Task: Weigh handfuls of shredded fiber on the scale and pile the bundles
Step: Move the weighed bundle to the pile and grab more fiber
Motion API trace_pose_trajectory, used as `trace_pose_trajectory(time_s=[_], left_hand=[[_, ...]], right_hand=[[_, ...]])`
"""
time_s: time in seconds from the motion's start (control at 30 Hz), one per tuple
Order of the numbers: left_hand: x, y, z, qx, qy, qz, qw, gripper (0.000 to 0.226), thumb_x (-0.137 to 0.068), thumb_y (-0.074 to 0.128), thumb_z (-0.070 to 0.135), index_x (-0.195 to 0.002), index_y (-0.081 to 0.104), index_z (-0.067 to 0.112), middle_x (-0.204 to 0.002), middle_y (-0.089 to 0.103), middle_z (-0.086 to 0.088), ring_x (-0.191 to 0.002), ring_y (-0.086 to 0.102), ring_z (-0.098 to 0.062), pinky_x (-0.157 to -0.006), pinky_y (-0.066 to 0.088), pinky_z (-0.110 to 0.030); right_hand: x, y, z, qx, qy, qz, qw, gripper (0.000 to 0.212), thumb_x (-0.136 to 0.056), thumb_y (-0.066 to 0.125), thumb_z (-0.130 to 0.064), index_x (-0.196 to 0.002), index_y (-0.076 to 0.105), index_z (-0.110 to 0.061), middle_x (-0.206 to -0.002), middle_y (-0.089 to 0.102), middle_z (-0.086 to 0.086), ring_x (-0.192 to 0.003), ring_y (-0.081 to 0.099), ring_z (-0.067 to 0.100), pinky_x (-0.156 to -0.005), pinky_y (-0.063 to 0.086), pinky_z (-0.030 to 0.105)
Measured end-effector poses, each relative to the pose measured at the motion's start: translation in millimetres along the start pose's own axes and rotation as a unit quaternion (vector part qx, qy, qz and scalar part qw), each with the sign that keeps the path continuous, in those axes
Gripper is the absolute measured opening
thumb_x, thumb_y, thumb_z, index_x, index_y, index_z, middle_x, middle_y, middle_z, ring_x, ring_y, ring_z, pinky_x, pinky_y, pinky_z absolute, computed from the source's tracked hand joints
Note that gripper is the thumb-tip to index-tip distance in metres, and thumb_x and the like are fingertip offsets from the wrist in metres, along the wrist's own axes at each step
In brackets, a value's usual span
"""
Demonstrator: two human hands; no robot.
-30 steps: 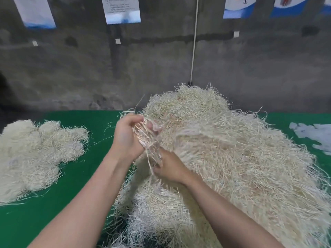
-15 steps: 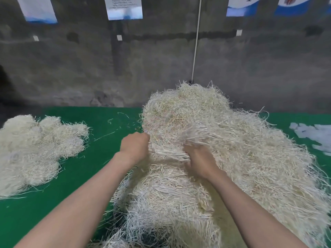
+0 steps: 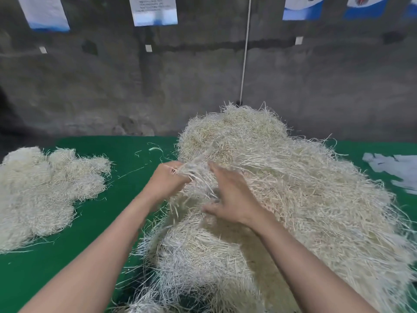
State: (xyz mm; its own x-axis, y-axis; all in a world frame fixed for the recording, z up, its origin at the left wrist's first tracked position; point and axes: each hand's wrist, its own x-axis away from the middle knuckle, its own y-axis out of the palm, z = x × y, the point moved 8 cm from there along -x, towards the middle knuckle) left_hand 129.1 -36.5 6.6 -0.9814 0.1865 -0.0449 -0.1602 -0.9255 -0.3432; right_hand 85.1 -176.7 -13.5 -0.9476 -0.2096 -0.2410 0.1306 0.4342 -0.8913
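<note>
wall: grey concrete behind the table, paper sheets hung along its top
table: green cover, bare at near left
fiber heap: pale shredded fiber, piled high from centre to right edge, under both hands
bundle pile: lower mound at far left of the table, well apart from the heap
white scraps: flat on the green at far right, just beside the heap
right hand: lies on the heap's left slope, fingers stretched out, thumb spread wide, blurred
left hand: at the heap's left edge, fingers curled round a tuft
tuft: strands reaching from left fist to under the right fingers
loose strands: scattered on the green beyond the left hand
</note>
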Motion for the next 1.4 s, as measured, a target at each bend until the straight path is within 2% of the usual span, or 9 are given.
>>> trace_pose_trajectory(time_s=[0.2, 0.37, 0.4, 0.63, 0.8, 1.03, 1.2, 1.3, 1.4], left_hand=[[26, 50, 20, 0.487, -0.144, -0.173, 0.844, 0.024, -0.083, 0.043, 0.0, -0.084, 0.066, -0.009, -0.083, 0.064, -0.023, -0.051, 0.062, -0.023, -0.047, 0.055, -0.03], [8, 2, 0, 0.196, -0.11, -0.04, 0.973, 0.017, -0.085, 0.038, -0.004, -0.087, 0.053, 0.004, -0.086, 0.057, -0.006, -0.044, 0.041, -0.008, -0.034, 0.036, -0.017], [4, -10, -3, 0.174, -0.107, -0.001, 0.979, 0.016, -0.084, 0.039, -0.005, -0.087, 0.053, 0.003, -0.117, 0.054, -0.01, -0.05, 0.044, -0.008, -0.039, 0.038, -0.018], [0, -32, 15, 0.358, -0.051, 0.085, 0.928, 0.024, -0.078, 0.038, -0.008, -0.091, 0.049, 0.009, -0.092, 0.054, -0.003, -0.061, 0.047, -0.008, -0.061, 0.051, -0.024], [1, -23, 23, 0.148, -0.041, 0.083, 0.985, 0.02, -0.086, 0.05, -0.005, -0.103, 0.055, 0.003, -0.102, 0.054, -0.007, -0.061, 0.043, -0.009, -0.049, 0.041, -0.019], [10, 6, 32, 0.088, -0.045, 0.019, 0.995, 0.013, -0.087, 0.054, 0.002, -0.1, 0.054, 0.005, -0.067, 0.054, -0.001, -0.055, 0.044, -0.009, -0.051, 0.037, -0.021], [31, 8, 59, 0.16, -0.007, 0.009, 0.987, 0.022, -0.085, 0.048, 0.0, -0.067, 0.048, 0.013, -0.052, 0.045, 0.004, -0.046, 0.039, -0.007, -0.05, 0.036, -0.023], [40, 4, 69, 0.259, 0.004, -0.01, 0.966, 0.02, -0.084, 0.044, -0.002, -0.069, 0.046, 0.011, -0.054, 0.043, 0.003, -0.044, 0.037, -0.008, -0.041, 0.032, -0.018], [44, -23, 60, -0.003, 0.049, 0.055, 0.997, 0.015, -0.083, 0.051, -0.002, -0.087, 0.055, 0.011, -0.077, 0.055, 0.0, -0.056, 0.048, -0.011, -0.047, 0.037, -0.021]], right_hand=[[-8, 39, -10, -0.044, 0.004, 0.003, 0.999, 0.022, -0.097, 0.038, -0.006, -0.11, 0.055, -0.007, -0.085, 0.06, 0.008, -0.06, 0.054, 0.014, -0.062, 0.055, 0.034], [0, 23, 62, 0.067, 0.067, 0.019, 0.995, 0.029, -0.098, 0.046, -0.022, -0.126, 0.05, -0.017, -0.094, 0.063, 0.002, -0.085, 0.062, 0.021, -0.084, 0.053, 0.037], [2, 20, 72, 0.09, 0.064, 0.026, 0.994, 0.034, -0.098, 0.048, -0.025, -0.131, 0.048, -0.019, -0.102, 0.065, 0.003, -0.092, 0.063, 0.021, -0.085, 0.053, 0.035], [22, 23, 108, 0.041, 0.111, 0.029, 0.993, 0.027, -0.099, 0.042, -0.03, -0.124, 0.053, -0.026, -0.107, 0.064, -0.005, -0.083, 0.062, 0.014, -0.074, 0.052, 0.027], [31, 20, 84, 0.056, 0.103, 0.033, 0.993, 0.016, -0.095, 0.049, -0.03, -0.108, 0.054, -0.023, -0.098, 0.064, -0.002, -0.095, 0.059, 0.018, -0.091, 0.046, 0.033], [23, -20, 4, 0.169, 0.052, -0.041, 0.983, 0.077, -0.083, 0.065, -0.038, -0.146, 0.025, -0.019, -0.154, 0.022, 0.006, -0.143, 0.015, 0.025, -0.117, 0.0, 0.048], [9, -28, -44, -0.358, 0.022, 0.006, 0.933, 0.114, -0.064, 0.082, -0.028, -0.145, 0.003, -0.048, -0.15, 0.017, -0.021, -0.128, 0.026, -0.002, -0.106, 0.026, 0.026], [13, 36, -48, -0.451, 0.118, -0.045, 0.884, 0.038, -0.088, 0.063, -0.015, -0.124, 0.051, -0.012, -0.106, 0.065, 0.001, -0.07, 0.058, -0.003, -0.063, 0.049, 0.013], [25, 79, -28, -0.577, 0.225, -0.016, 0.785, 0.016, -0.095, 0.051, -0.015, -0.102, 0.063, -0.006, -0.062, 0.063, -0.003, -0.047, 0.054, 0.007, -0.05, 0.045, 0.018]])
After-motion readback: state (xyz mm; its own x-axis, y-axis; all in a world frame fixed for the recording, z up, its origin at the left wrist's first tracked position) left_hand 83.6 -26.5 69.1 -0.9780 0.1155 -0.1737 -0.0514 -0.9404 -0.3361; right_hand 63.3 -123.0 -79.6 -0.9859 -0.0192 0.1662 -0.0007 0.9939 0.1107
